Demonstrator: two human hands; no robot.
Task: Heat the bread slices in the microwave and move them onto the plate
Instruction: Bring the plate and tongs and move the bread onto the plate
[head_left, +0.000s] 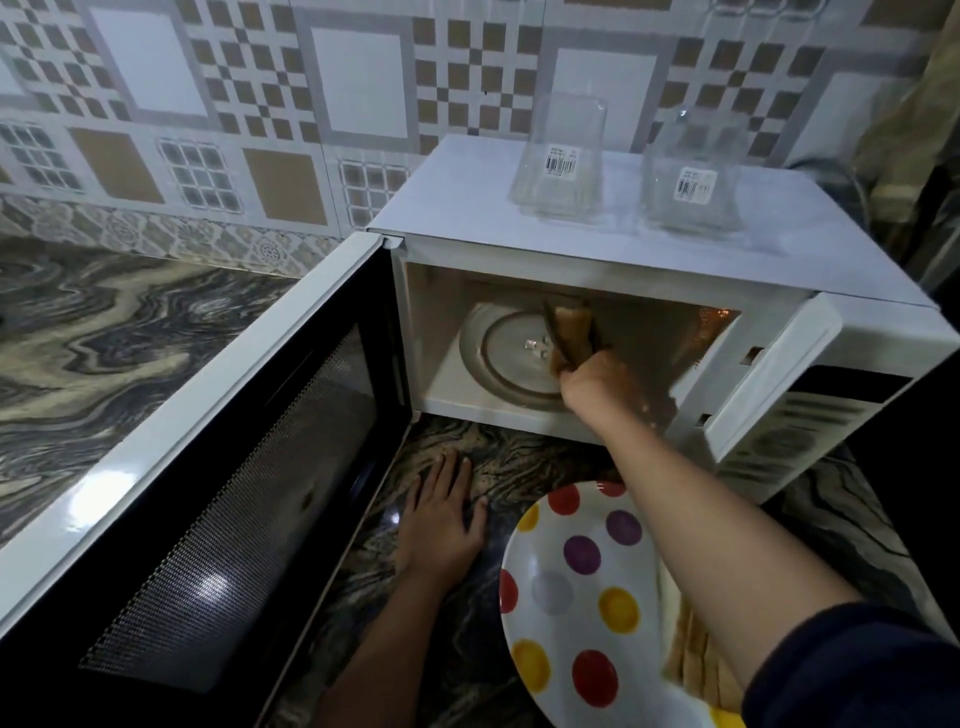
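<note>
The white microwave (597, 260) stands open, its door (218, 493) swung out to the left. My right hand (592, 382) is inside the cavity, shut on bread slices (569, 332) held on edge above the glass turntable (498, 358). My left hand (447, 519) rests flat on the counter in front of the microwave, fingers apart, holding nothing. A white plate with coloured dots (571, 597) lies on the counter below my right forearm. More bread (696, 660) shows on the plate's right side, partly hidden by my arm.
Two clear plastic containers (561, 161) (693, 176) stand on top of the microwave. The marbled stone counter (104, 353) runs left to a patterned tiled wall (260, 104). The open door blocks the space to the left of my left hand.
</note>
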